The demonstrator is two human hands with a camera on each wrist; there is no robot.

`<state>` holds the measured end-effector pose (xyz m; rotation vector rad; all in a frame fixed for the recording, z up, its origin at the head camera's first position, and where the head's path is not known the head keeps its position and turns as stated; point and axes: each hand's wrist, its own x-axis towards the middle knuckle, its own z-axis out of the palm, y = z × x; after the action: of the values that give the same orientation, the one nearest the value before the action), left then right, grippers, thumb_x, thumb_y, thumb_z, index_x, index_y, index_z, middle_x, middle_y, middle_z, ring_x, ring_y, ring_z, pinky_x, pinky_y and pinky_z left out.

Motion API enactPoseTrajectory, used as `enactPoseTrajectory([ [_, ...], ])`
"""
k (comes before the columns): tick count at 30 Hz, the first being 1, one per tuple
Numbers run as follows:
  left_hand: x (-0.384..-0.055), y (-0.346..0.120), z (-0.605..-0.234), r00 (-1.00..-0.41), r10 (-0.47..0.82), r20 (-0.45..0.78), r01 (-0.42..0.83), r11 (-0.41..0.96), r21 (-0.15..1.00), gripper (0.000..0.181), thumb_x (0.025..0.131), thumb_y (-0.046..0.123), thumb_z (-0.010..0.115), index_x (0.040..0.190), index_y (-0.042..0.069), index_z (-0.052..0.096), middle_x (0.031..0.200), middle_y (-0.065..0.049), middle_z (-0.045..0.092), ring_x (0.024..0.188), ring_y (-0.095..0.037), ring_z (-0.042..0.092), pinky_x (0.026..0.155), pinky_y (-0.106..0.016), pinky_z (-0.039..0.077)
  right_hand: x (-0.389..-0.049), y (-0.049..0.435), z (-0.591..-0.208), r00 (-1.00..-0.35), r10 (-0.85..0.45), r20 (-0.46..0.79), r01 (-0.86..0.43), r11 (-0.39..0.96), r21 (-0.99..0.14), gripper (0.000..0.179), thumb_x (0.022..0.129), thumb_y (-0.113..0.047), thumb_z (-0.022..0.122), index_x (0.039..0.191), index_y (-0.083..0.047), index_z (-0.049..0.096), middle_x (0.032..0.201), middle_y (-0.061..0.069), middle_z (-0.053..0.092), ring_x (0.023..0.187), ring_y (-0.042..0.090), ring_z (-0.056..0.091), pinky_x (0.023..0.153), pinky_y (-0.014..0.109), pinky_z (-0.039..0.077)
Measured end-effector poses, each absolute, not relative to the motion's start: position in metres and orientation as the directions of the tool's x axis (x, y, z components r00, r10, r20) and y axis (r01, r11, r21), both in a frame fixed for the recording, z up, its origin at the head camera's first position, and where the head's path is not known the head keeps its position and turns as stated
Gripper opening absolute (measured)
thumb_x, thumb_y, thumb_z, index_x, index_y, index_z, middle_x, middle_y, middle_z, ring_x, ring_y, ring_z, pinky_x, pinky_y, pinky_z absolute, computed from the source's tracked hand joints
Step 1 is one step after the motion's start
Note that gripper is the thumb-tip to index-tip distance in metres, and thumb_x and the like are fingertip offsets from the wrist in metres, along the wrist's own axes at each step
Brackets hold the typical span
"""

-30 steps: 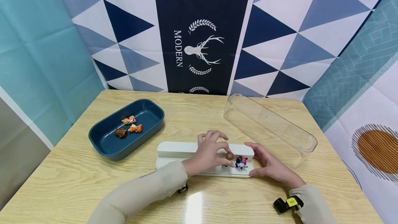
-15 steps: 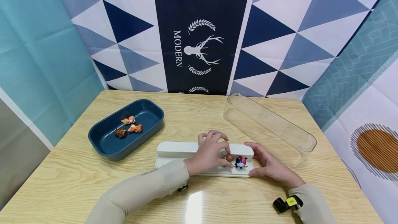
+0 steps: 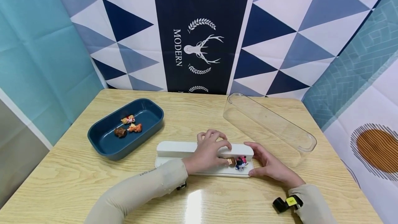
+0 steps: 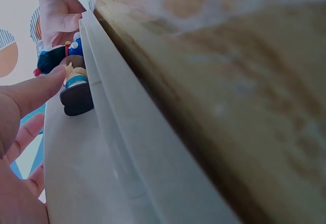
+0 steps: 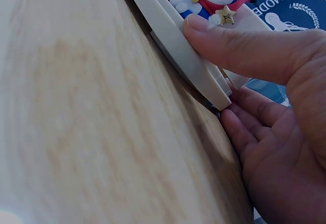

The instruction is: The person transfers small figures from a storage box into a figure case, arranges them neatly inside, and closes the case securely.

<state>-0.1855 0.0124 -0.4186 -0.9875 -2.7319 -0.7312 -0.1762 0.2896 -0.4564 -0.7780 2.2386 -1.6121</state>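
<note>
In the head view a long white display base (image 3: 175, 147) with a raised back step lies on the table. My left hand (image 3: 208, 149) is over its middle, fingers spread along the step. Its thumb (image 4: 43, 89) touches a small brown-haired figurine (image 3: 231, 162), which lies tipped, dark feet (image 4: 77, 99) toward the left wrist camera. Right beside it stands a figurine in red, dark blue and white (image 3: 240, 162). My right hand (image 3: 272, 165) grips the base's right end, thumb (image 5: 239, 46) on its top edge and fingers at the end.
A dark blue tray (image 3: 107, 150) at the left holds three small figurines, one of them brown (image 3: 120, 132). Behind my right hand a clear plastic cover (image 3: 267, 120) lies slantwise on the wooden table (image 3: 192, 108). A patterned cloth hangs at the back.
The brown-haired figurine, earlier between my left thumb and fingers with its round top up, has tipped over toward its neighbour. My left fingers have spread off it; the right hand keeps still.
</note>
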Motion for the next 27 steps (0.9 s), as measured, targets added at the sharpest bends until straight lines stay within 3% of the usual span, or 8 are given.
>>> enactPoseTrajectory([
  [5, -0.1879, 0.0121, -0.4177, -0.755, 0.585, 0.296, 0.655, 0.653, 0.380, 0.041, 0.075, 0.038, 0.087, 0.111, 0.029, 0.069, 0.128, 0.005, 0.053, 0.127, -0.020, 0.036, 0.102, -0.049, 0.022, -0.1781, 0.2894, -0.4539, -0.823, -0.563, 0.081, -0.258, 0.241, -0.936, 0.093, 0.078, -0.002, 0.081, 0.153, 0.001, 0.025, 0.146, 0.008, 0.042, 0.126, 0.002, 0.046, 0.102, 0.012, 0.033],
  [10, -0.1886, 0.0114, -0.4163, -0.719, 0.633, 0.287, 0.693, 0.623, 0.362, 0.037, 0.078, 0.037, 0.085, 0.112, 0.030, 0.070, 0.129, 0.005, 0.052, 0.130, -0.021, 0.035, 0.103, -0.050, 0.022, -0.1789, 0.2894, -0.4528, -0.820, -0.566, 0.085, -0.257, 0.232, -0.938, 0.092, 0.078, -0.001, 0.080, 0.152, 0.001, 0.026, 0.143, 0.002, 0.046, 0.125, 0.003, 0.047, 0.101, 0.013, 0.034],
  [17, -0.1902, 0.0119, -0.4119, -0.656, 0.699, 0.284, 0.750, 0.565, 0.343, 0.023, 0.081, 0.036, 0.082, 0.103, 0.032, 0.076, 0.132, 0.003, 0.051, 0.132, -0.023, 0.033, 0.104, -0.053, 0.021, -0.1762, 0.2893, -0.4540, -0.818, -0.571, 0.069, -0.238, 0.227, -0.945, 0.093, 0.079, -0.001, 0.080, 0.153, 0.001, 0.025, 0.144, -0.002, 0.044, 0.125, 0.003, 0.047, 0.102, 0.014, 0.034],
  [27, -0.1927, 0.0131, -0.4104, -0.576, 0.793, 0.200, 0.817, 0.562, 0.128, 0.033, 0.085, 0.045, 0.076, 0.117, 0.039, 0.074, 0.147, 0.002, 0.045, 0.139, -0.026, 0.026, 0.106, -0.052, 0.023, -0.1747, 0.2889, -0.4544, -0.824, -0.562, 0.065, -0.233, 0.232, -0.944, 0.094, 0.078, -0.002, 0.081, 0.154, -0.001, 0.025, 0.145, 0.001, 0.042, 0.125, 0.001, 0.046, 0.101, 0.013, 0.034],
])
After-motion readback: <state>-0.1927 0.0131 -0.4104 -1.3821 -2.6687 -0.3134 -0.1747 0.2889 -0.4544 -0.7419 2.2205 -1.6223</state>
